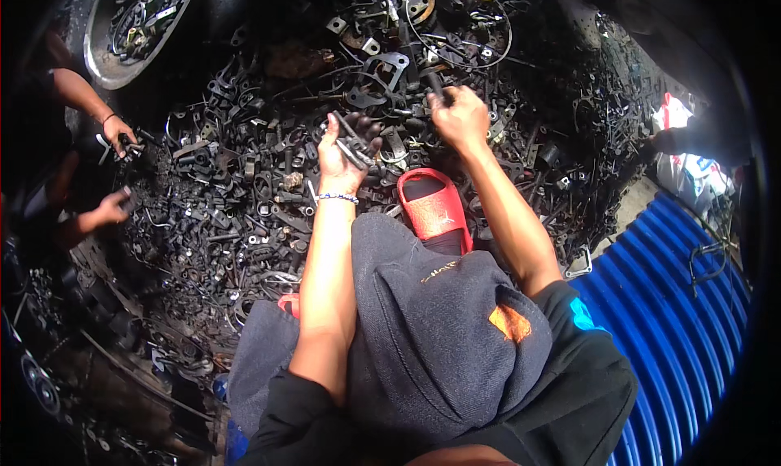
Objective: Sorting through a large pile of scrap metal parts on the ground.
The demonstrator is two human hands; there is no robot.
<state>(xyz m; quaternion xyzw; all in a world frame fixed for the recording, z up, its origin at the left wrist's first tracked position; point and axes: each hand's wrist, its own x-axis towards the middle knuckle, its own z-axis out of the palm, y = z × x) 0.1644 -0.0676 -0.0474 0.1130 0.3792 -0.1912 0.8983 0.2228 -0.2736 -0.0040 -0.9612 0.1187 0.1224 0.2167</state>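
My left hand is turned palm up over a wide heap of greasy metal parts. Across its palm and fingers lie a few dark, slender metal pieces, held by the thumb. To the right, my right hand is closed around a dark, blurred bar-like part that points away from me. Just beyond the hands a flat grey metal bracket rests on the heap. A thin wire ring lies at the top, over rusty round parts.
Another person's hands work in the heap at the left. A metal basin with parts stands top left. Blue corrugated sheeting lies at right, near white plastic bags. My red slide sandal is planted among the parts.
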